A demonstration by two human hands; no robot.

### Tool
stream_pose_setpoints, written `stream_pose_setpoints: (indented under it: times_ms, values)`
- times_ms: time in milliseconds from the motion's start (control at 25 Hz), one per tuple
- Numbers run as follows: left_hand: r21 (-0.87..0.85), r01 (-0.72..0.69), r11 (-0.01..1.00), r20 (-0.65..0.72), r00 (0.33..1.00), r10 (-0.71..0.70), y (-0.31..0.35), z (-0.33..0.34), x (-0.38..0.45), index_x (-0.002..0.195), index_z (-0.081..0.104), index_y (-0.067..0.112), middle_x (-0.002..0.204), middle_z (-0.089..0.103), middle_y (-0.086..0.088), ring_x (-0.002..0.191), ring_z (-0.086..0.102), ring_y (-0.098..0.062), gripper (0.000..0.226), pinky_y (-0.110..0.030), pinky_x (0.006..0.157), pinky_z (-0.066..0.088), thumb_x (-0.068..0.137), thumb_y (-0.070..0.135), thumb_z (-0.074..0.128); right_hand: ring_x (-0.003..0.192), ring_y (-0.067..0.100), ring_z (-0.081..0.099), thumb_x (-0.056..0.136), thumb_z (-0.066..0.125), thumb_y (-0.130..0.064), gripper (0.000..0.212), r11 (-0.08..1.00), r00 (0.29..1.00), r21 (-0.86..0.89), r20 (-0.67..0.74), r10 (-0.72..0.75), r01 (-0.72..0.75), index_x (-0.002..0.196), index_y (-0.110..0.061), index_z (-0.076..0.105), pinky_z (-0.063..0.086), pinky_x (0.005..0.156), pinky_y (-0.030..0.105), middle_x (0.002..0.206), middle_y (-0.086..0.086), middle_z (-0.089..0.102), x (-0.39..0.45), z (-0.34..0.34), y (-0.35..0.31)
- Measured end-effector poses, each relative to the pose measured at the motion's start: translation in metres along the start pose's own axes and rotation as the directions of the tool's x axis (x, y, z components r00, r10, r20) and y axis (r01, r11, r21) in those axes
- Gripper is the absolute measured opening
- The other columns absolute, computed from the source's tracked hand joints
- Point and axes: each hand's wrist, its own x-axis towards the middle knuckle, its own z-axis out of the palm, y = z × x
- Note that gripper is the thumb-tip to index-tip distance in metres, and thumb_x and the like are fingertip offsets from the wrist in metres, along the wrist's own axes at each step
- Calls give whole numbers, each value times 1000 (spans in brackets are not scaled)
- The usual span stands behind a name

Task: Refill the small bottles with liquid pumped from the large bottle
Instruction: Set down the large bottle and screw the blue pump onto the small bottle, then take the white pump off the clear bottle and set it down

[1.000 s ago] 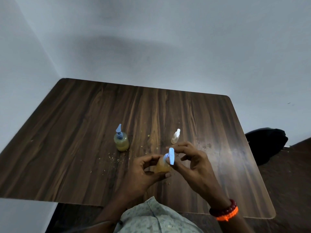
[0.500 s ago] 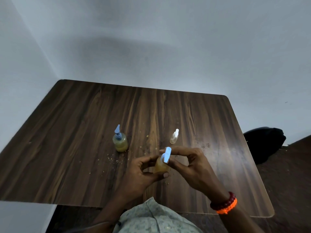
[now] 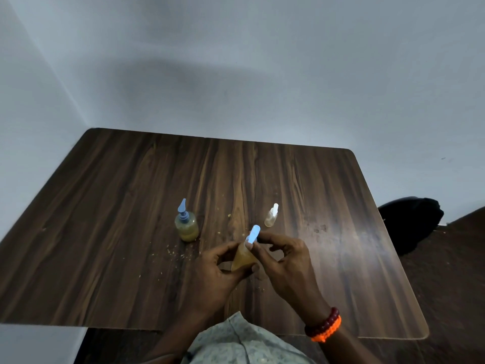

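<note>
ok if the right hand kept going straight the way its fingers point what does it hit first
The right hand points left, and its fingers already pinch the light blue pump top of the bottle the left hand holds. Past that, likely the left hand's fingers; depth is unclear.

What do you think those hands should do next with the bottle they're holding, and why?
Probably keep turning the blue pump top to open or close it. The left hand grips the amber bottle while the right hand pinches that top. Which way it is turning can't be told. The tiny bottle stands capped behind.
</note>
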Motion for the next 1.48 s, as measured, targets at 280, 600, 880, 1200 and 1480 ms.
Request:
stream_pose_setpoints:
  times_ms: [280, 600, 880, 1200, 1480]
  values:
    - [219, -6, 976, 13, 1000, 3, -28, -6, 53, 122, 74, 19, 117, 74, 8, 110, 68, -4, 48, -18, 93, 52, 78, 21, 92, 112, -16, 53, 65, 68, -79, 85, 954, 959, -178, 111, 262, -240, 140, -58, 32, 51, 78, 14, 120, -36, 55, -19, -33, 38]
    - [236, 220, 947, -103, 974, -201, -96, 2, 156, 130, 70, 12, 123, 76, -3, 111, 69, -18, 49, -31, 92, 53, 84, 11, 87, 95, -6, 64, 70, 73, -66, 51, 840, 850, -188, 40, 525, -510, 115, -47, 61, 56, 71, 20, 97, -17, 70, -55, -26, 82]
    - [262, 251, 932, -91, 968, -235, -116, 10, 177, 131, 71, 11, 124, 78, -8, 118, 72, -28, 48, -41, 100, 59, 85, 12, 86, 84, -5, 63, 78, 75, -49, 41, 774, 795, -258, 39, 606, -578, 115, -34, 64, 50, 64, 12, 91, -12, 67, -6, -18, 119]
    - [257, 445, 858, -10, 889, -458, -101, 11, 116, 130, 68, 2, 120, 76, -14, 105, 71, -21, 48, -19, 77, 57, 85, 1, 84, 106, 10, 56, 75, 83, -23, 65, 805, 809, -82, -61, 584, -587, 132, -22, 52, 48, 85, 20, 113, -16, 59, 81, 14, 174]
    - [239, 494, 836, 166, 828, -536, -73, -14, 59, 109, 75, 17, 107, 80, -7, 104, 78, -24, 20, -32, 94, 64, 91, 12, 81, 94, 26, 68, 82, 77, -20, 29, 862, 857, 14, -102, 505, -506, 107, -9, 68, 54, 79, 28, 97, 8, 72, 117, 49, 197]
